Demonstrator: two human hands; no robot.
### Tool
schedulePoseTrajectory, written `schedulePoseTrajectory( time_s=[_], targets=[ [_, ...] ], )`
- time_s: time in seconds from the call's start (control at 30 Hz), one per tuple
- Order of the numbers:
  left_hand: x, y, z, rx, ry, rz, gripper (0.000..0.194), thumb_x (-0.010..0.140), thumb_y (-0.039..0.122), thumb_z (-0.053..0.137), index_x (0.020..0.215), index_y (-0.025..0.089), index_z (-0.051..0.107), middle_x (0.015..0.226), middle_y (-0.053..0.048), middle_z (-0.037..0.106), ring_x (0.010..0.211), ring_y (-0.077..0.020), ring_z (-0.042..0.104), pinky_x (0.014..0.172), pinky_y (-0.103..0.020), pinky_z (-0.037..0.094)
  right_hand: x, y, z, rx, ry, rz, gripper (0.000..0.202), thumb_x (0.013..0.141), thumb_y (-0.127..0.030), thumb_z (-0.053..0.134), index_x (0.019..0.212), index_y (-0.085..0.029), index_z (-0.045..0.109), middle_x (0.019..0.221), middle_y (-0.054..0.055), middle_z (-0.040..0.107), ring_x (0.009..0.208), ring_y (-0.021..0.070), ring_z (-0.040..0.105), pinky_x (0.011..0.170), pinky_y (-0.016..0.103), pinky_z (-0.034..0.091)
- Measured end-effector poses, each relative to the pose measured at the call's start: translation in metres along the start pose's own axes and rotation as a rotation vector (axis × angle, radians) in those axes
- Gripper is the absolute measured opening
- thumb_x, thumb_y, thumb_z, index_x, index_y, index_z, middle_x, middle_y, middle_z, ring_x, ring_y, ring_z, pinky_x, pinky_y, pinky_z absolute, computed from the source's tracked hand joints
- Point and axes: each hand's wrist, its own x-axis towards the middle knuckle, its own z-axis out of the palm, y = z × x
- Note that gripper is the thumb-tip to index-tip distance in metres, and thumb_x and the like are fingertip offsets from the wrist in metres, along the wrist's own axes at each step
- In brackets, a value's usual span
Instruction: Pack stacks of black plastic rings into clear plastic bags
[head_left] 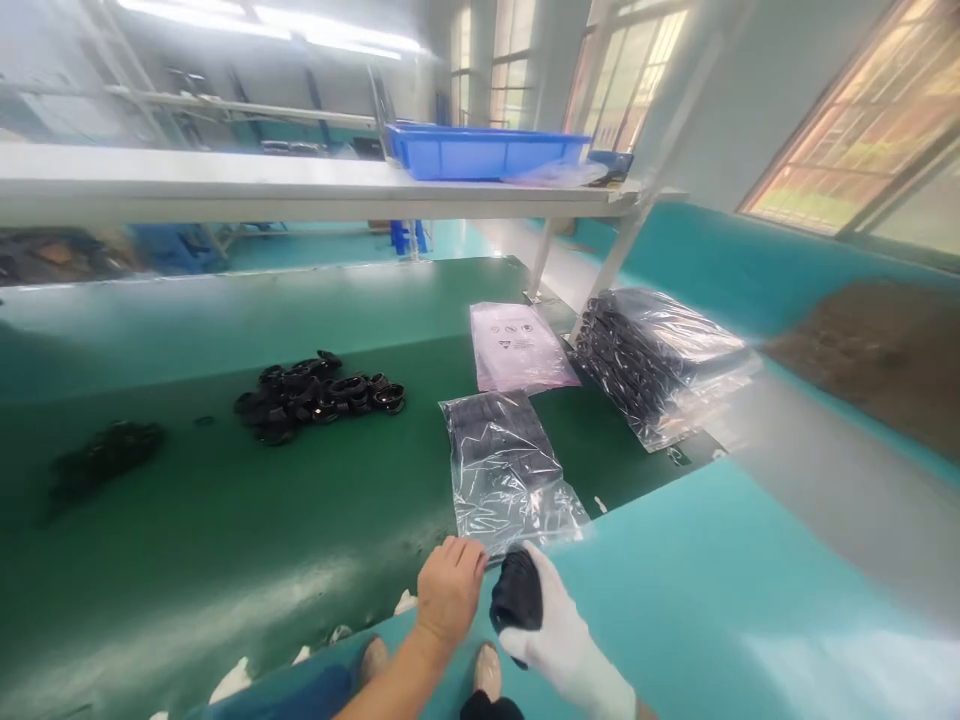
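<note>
My left hand, bare, is closed at the near edge of a clear plastic bag, its fingers curled over the film. Inside the bag's far half, dark flat pieces lie in rows. My right hand, in a white glove, is wrapped round a small stack of black pieces, just right of the bag's mouth and past the table edge. The exact kind of these pieces is hard to make out. A loose pile of black ring-shaped parts lies farther left on the green table.
A pinkish printed bag lies behind the clear one. To the right stands a large filled bag of black pieces. Another dark pile sits far left. Overhead, a white shelf carries a blue bin; its posts meet the table at right.
</note>
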Motion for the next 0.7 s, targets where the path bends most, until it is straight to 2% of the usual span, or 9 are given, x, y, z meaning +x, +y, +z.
schedulePoseTrajectory(
  time_s=[0.13, 0.2, 0.3, 0.47, 0.57, 0.7],
  targets=[
    [0.002, 0.01, -0.003, -0.173, 0.046, -0.134, 0.016, 0.086, 0.022, 0.041, 0.08, 0.019, 0.056, 0.075, -0.001, 0.058, 0.07, -0.0118, 0.054, 0.064, -0.022, 0.041, 0.034, -0.02, -0.009, -0.244, 0.03, -0.175, 0.092, 0.051, -0.023, 0.061, 0.135, -0.016, 0.025, 0.13, 0.013, 0.036, 0.125, 0.0269, 0.031, 0.104, 0.041, 0.024],
    [0.003, 0.012, -0.004, -0.264, 0.081, -0.186, 0.016, 0.086, 0.021, 0.04, 0.081, 0.019, 0.056, 0.075, 0.0, 0.057, 0.069, -0.0109, 0.055, 0.064, -0.021, 0.043, 0.052, -0.021, -0.012, -0.243, -0.005, -0.225, 0.091, 0.053, -0.024, 0.061, 0.135, -0.015, 0.024, 0.132, 0.014, 0.035, 0.127, 0.0273, 0.028, 0.104, 0.042, 0.023],
    [0.007, 0.011, -0.008, -0.359, 0.129, -0.19, 0.014, 0.085, 0.02, 0.042, 0.081, 0.019, 0.055, 0.072, 0.0, 0.056, 0.065, -0.01, 0.055, 0.062, -0.02, 0.044, 0.075, -0.022, -0.011, -0.185, -0.033, -0.27, 0.091, 0.056, -0.025, 0.06, 0.136, -0.016, 0.02, 0.137, 0.013, 0.029, 0.129, 0.0267, 0.023, 0.105, 0.042, 0.021],
    [0.01, 0.009, -0.008, -0.445, 0.203, -0.206, 0.008, 0.082, 0.019, 0.047, 0.076, 0.019, 0.053, 0.067, 0.002, 0.055, 0.059, -0.0087, 0.053, 0.057, -0.018, 0.043, 0.09, -0.035, 0.011, -0.172, 0.089, -0.153, 0.091, 0.055, -0.027, 0.061, 0.136, -0.015, 0.022, 0.133, 0.013, 0.034, 0.126, 0.0277, 0.029, 0.102, 0.04, 0.027],
    [0.011, 0.01, -0.002, -0.5, 0.263, -0.221, 0.012, 0.082, 0.018, 0.046, 0.07, 0.019, 0.05, 0.064, 0.002, 0.052, 0.056, -0.0083, 0.05, 0.055, -0.019, 0.041, 0.095, -0.039, 0.029, -0.244, 0.228, -0.094, 0.089, 0.056, -0.03, 0.06, 0.135, -0.013, 0.024, 0.129, 0.014, 0.039, 0.121, 0.0297, 0.035, 0.099, 0.041, 0.03],
    [0.006, 0.011, 0.011, -0.503, 0.358, -0.126, 0.013, 0.08, 0.015, 0.044, 0.068, 0.02, 0.048, 0.061, 0.002, 0.051, 0.055, -0.009, 0.048, 0.054, -0.02, 0.04, 0.104, -0.041, 0.051, -0.434, 0.412, -0.031, 0.088, 0.06, -0.036, 0.06, 0.135, -0.008, 0.025, 0.124, 0.019, 0.043, 0.116, 0.0346, 0.038, 0.094, 0.047, 0.031]
  ],
)
